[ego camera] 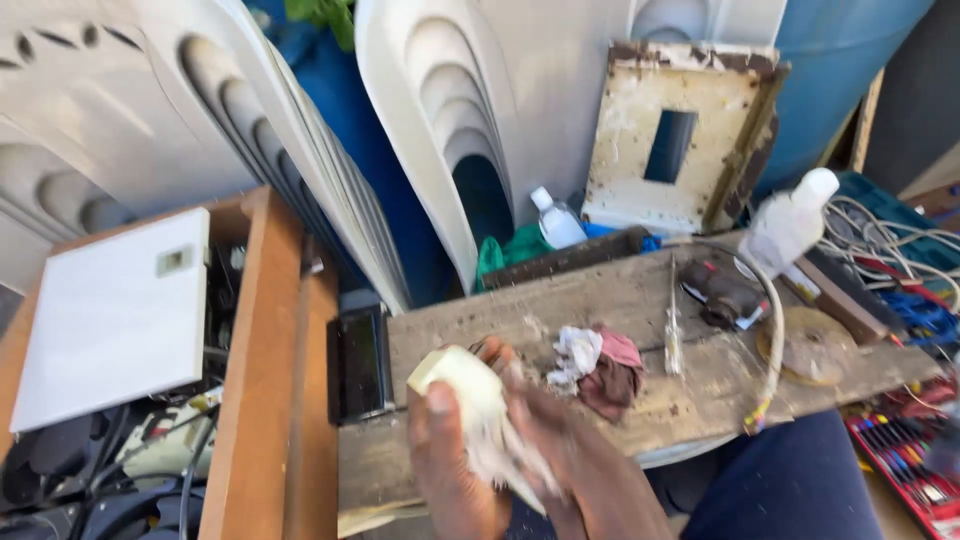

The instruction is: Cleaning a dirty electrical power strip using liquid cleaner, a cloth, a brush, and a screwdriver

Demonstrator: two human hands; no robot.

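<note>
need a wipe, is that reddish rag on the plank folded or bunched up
Bunched up: the reddish rag lies in a crumpled heap on the wooden plank, touching a wad of white cloth, with no flat folds showing.

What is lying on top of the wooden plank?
On the wooden plank lie a crumpled rag, a screwdriver, a round disc and a white bottle. The hands, left hand and right hand, cover its near part.
</note>
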